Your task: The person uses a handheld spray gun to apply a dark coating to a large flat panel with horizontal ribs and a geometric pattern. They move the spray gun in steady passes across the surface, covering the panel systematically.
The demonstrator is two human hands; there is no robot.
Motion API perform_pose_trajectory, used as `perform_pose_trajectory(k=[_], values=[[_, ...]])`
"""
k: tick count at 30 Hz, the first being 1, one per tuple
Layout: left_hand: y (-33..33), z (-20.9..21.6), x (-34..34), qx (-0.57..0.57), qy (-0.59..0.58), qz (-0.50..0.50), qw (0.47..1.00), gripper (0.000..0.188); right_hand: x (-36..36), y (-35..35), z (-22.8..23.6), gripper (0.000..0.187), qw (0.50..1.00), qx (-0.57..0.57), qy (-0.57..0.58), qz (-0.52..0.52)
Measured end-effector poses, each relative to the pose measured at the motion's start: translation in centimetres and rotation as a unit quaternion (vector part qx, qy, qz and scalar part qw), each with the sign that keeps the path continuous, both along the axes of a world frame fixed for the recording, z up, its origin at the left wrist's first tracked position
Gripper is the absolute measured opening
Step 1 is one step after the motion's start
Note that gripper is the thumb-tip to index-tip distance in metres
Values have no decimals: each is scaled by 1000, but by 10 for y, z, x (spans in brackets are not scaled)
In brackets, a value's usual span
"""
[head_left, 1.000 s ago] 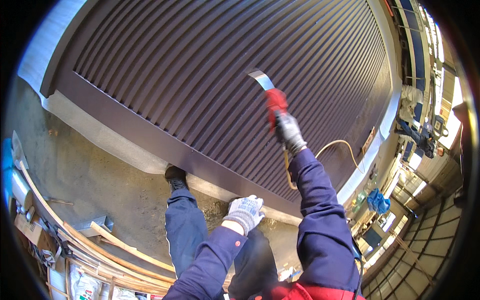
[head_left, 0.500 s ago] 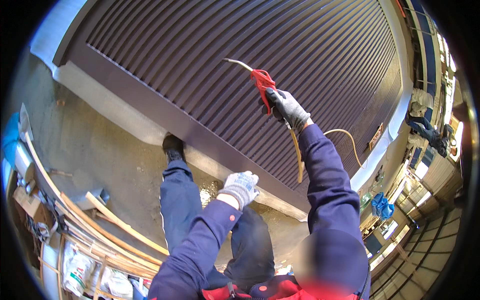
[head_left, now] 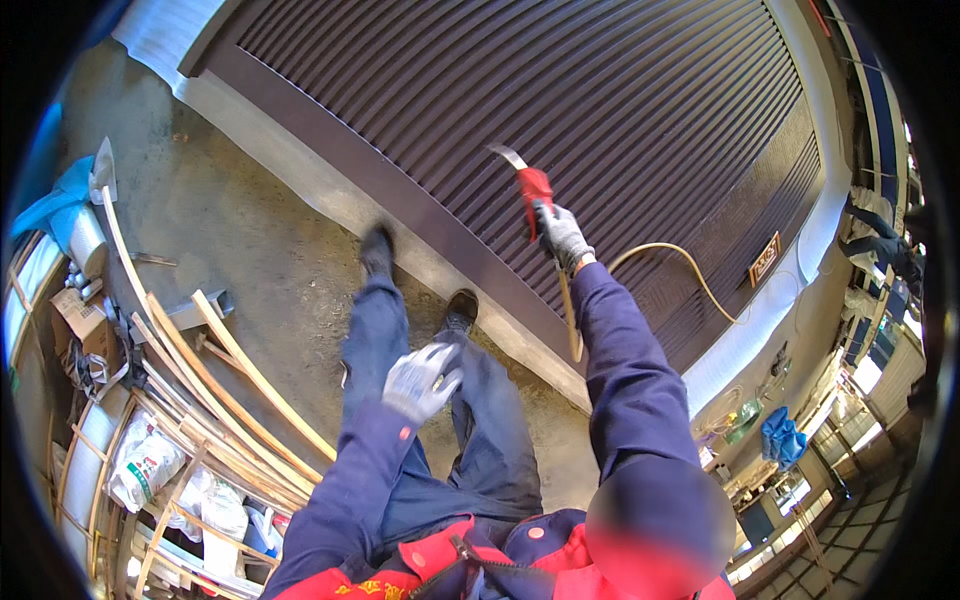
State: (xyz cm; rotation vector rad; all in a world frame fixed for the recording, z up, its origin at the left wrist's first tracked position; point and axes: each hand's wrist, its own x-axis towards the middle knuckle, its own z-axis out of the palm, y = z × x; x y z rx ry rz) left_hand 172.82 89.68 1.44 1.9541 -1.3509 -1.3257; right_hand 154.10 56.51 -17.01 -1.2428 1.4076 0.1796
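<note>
My right hand point(head_left: 563, 236), in a grey work glove with dark fingers, is closed around a red air blow gun point(head_left: 535, 190). The gun's thin metal nozzle points up and left over a large dark brown slatted panel point(head_left: 450, 140). From its lower end hangs a yellowish hose point(head_left: 572, 315), and a length of hose curves across the panel to the right. Above my thigh, my left hand point(head_left: 422, 382), in a light grey glove, is empty with its fingers loosely spread.
White sheeting point(head_left: 300, 185) lies under the panel's edge. At the lower left are curved wooden strips point(head_left: 215, 400), white bags point(head_left: 145, 465) and a cardboard box point(head_left: 80, 312). A small sign point(head_left: 765, 258) sits on the panel's right. Another person point(head_left: 885, 240) is at the far right.
My right hand and the blow gun have moved down and slightly right in view. My left hand has shifted left, its fingers now looser. Both my feet now show beside the panel.
</note>
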Motion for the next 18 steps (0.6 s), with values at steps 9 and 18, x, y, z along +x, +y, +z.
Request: perform_pose_trajectory(k=[9,18], values=[[107,31,-59,75,-5,-155,985,53,-53,63,-13,52,989,-51,16,-135],[123,0,-64,146,-35,-167,974,47,-91,105,-10,56,951,-8,40,-306]])
